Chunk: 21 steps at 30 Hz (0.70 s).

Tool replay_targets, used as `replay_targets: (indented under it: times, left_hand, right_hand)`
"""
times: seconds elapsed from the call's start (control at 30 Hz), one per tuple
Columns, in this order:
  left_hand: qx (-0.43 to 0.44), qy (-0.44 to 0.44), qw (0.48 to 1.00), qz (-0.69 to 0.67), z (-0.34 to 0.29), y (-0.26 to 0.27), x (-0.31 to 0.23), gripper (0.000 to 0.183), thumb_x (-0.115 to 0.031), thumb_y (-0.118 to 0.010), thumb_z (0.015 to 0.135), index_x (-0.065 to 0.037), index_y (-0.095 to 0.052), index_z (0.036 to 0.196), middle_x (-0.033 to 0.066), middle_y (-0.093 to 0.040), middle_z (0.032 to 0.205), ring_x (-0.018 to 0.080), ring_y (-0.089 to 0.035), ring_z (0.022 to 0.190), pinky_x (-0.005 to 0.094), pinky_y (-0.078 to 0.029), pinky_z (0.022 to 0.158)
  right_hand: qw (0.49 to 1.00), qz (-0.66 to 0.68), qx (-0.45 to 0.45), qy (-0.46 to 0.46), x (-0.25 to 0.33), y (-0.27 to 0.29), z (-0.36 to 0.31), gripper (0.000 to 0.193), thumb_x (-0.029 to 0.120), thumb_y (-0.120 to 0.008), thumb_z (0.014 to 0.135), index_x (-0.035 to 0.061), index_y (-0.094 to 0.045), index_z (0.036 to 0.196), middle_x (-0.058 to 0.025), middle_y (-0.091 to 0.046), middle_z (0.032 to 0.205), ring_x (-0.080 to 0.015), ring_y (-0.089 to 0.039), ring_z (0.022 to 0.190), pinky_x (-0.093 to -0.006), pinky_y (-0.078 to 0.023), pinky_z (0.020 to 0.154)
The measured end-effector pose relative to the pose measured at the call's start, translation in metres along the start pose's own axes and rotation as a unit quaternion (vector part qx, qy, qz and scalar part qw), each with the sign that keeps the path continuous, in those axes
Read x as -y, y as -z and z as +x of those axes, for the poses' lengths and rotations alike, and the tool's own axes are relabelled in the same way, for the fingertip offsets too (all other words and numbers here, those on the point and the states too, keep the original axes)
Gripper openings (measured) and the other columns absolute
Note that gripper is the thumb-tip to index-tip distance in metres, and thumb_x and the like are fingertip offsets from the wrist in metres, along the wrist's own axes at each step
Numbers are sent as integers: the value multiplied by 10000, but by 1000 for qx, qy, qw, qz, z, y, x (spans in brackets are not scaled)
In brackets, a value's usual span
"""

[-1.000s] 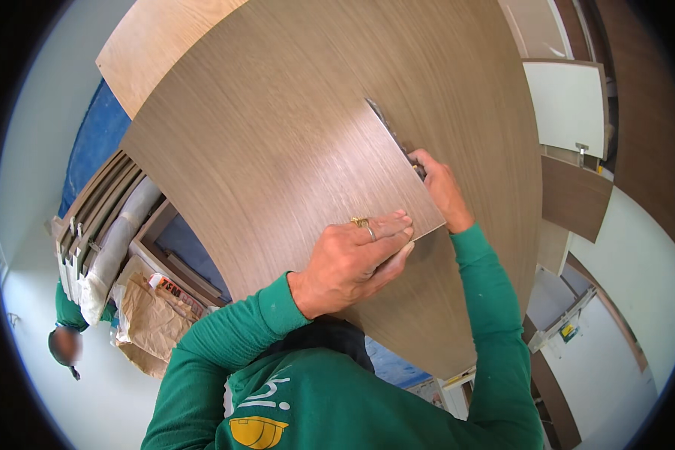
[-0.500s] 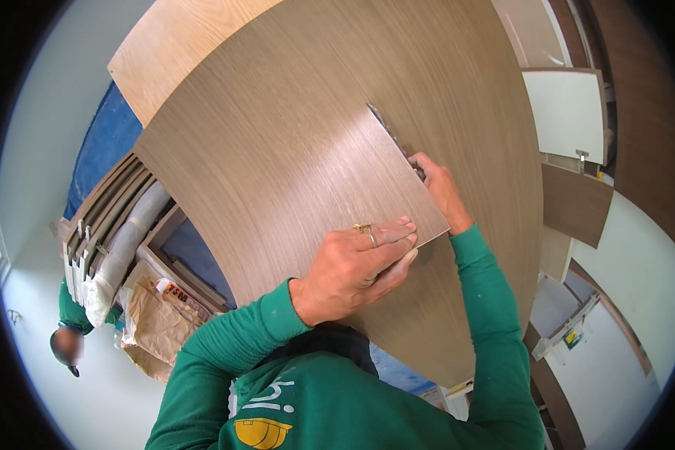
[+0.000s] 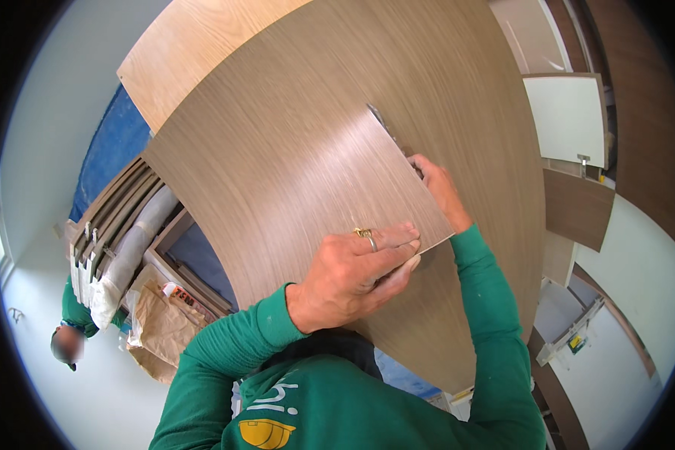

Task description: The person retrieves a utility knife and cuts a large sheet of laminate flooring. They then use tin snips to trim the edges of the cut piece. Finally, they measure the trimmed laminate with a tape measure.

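A wood-grain panel [image 3: 300, 187] stretches from the left to a straight edge and corner in the middle, over a broad brown wood-grain board [image 3: 465, 112]. My left hand [image 3: 356, 270], with rings on a finger, lies closed over the panel's near edge by that corner, its fingers close together; the thumb is hidden. At the panel's right edge, my right hand [image 3: 435, 184] is closed, its fingertips partly hidden by the panel. A narrow dark strip [image 3: 382, 124] shows along this edge beyond the fingers; what the right hand holds cannot be made out.
Lighter wood board [image 3: 195, 45] at the far left. Stacked curved panels [image 3: 116, 206], a wrapped roll [image 3: 142, 232] and brown paper [image 3: 161, 322] at left, where another person [image 3: 75, 322] in green is. White panels [image 3: 566, 116] and brown panels [image 3: 577, 206] line the right.
Both hands keep nearly the same place on the panel. The surroundings at left have shifted slightly right in the view.
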<state>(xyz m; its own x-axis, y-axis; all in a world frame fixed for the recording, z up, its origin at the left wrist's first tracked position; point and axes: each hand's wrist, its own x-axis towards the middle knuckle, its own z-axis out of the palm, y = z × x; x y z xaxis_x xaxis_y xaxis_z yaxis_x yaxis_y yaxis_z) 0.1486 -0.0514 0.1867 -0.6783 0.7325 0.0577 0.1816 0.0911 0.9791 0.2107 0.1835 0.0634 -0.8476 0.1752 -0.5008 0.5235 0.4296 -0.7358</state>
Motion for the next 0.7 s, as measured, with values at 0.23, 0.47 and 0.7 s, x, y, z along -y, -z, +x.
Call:
replay_targets:
  times: [0.23,0.47,0.7]
  left_hand:
    - [-3,-24,1000,-20,11,12,-4,243,69,-778,785,24,-740,1021,192,-766,1084,336,-767,1004,371,-638,832]
    - [5,-27,999,-31,23,25,-9,159,-29,-786,830,4,-728,975,151,-764,1035,322,-754,862,387,-606,703]
    - [37,-1,999,-40,24,34,-15,211,42,-788,786,12,-747,990,169,-769,1100,321,-771,907,350,-630,756]
  right_hand:
    - [999,-38,33,-20,0,1,10,312,146,-664,893,-11,-622,1159,-233,-648,762,-302,-588,647,-440,-484,658]
    - [999,-38,9,-2,-14,-3,17,381,162,-689,875,-6,-630,1212,-238,-634,753,-314,-599,647,-437,-483,647]
    - [999,-31,26,-5,11,2,24,388,196,-734,879,5,-635,1202,-241,-678,811,-356,-631,700,-447,-502,706]
